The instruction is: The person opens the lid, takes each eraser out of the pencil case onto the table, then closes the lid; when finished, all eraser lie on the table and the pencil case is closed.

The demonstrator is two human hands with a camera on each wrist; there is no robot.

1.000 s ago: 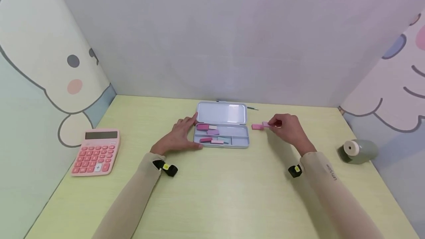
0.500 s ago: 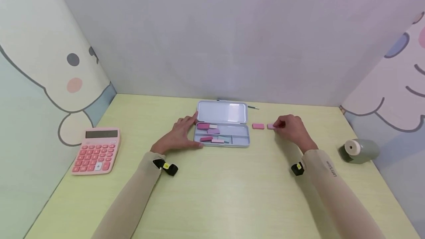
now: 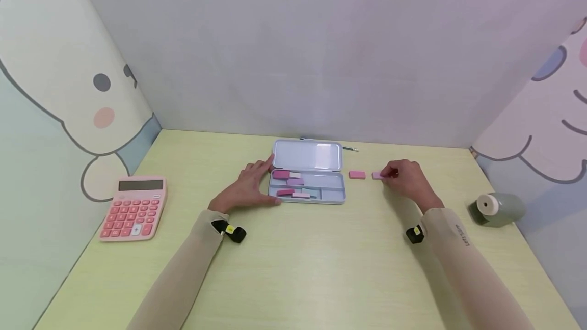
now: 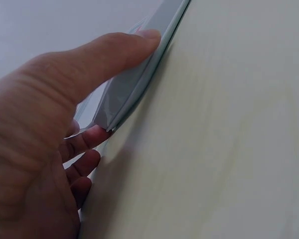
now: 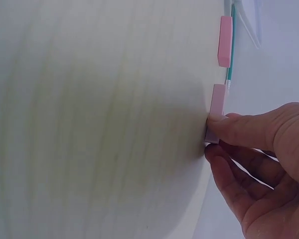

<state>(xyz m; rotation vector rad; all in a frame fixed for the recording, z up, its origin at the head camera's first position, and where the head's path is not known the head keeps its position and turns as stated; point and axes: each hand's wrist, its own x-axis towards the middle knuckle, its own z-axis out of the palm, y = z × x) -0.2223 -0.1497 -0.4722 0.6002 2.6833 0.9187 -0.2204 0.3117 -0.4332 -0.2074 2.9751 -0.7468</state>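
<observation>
On a pale surface (image 3: 293, 269), the right hand (image 3: 405, 180) pinches a small pink eraser (image 3: 377, 175) lying right of the open case (image 3: 307, 172), a light, rubbery block best taken by its long edges, while the left hand (image 3: 245, 190) rests flat-fingered against the case.

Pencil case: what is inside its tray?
The pencil case lies open. Its tray holds several small erasers, pink, purple and teal; the right compartment looks bare. Whether anything lies under them cannot be seen.
</observation>
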